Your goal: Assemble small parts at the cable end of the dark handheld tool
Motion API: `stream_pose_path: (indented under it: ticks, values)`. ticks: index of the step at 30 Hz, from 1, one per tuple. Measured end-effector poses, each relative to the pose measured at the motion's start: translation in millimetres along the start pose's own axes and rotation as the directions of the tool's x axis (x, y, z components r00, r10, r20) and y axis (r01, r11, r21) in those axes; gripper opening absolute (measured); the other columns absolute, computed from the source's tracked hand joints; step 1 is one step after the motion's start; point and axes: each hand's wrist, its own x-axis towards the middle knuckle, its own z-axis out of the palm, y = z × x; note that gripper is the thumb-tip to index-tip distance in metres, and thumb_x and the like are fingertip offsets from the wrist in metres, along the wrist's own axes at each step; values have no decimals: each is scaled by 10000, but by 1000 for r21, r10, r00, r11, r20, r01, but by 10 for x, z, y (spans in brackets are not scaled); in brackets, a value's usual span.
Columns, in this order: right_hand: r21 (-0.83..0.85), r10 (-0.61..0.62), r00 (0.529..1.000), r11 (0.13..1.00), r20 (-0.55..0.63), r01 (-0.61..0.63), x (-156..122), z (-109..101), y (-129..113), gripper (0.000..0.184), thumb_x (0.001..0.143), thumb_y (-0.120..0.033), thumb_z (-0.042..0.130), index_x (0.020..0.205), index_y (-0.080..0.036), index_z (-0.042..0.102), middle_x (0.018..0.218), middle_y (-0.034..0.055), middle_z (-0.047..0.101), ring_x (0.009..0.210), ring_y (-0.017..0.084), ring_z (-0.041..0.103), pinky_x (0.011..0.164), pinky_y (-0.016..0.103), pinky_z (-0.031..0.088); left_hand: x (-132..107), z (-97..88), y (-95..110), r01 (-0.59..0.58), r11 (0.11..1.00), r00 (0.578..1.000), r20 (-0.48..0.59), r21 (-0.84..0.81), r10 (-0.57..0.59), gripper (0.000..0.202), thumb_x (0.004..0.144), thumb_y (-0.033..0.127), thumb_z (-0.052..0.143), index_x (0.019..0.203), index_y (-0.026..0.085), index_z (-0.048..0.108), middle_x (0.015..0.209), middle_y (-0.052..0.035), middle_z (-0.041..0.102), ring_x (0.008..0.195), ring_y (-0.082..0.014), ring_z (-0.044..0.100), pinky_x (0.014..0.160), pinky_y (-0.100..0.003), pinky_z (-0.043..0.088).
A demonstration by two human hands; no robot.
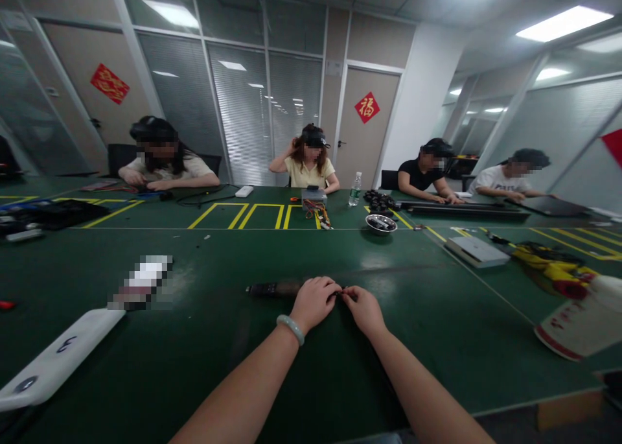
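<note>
Green table (218,373), four people (311,172), two hands (315,301) at one dark device (284,290)

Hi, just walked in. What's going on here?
Someone is working bare-handed at a green table. Their left hand lies by a long dark object, and their right hand pinches a small dark piece right beside the left fingers; it's too small to make out. A metal bowl stands farther back, and a person in a yellow top sits opposite.
</note>
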Motion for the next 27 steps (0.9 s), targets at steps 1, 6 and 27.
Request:
stream_pose_path:
  ticks: [1,6,27]
  values:
    - [0,1,1000,1000,0,-1,0,-1,-2,191,844,-327,534,873,-236,699,919,20,724,850,191,658,756,274,470,0,8,-2,7,1000,1000,-6,-2,-7,222,879,213,537,1089,255,595,1092,-26,603,1019,-204,542,901,-355,400]
    - [0,4,1000,1000,-2,-4,-8,-11,-12,195,841,-329,532,872,-232,699,926,22,722,854,193,655,746,275,466,6,32,-8,22,1000,1000,-22,-8,-23,198,864,211,557,1061,229,575,1051,-30,609,995,-206,545,888,-355,405]
    - [21,10,1000,1000,4,-10,5,7,13,195,836,-327,538,877,-231,703,915,24,723,849,189,655,756,271,460,5,13,-7,-1,1000,1000,20,2,1,165,884,211,534,1035,252,588,1070,-11,599,1001,-193,536,887,-337,388]
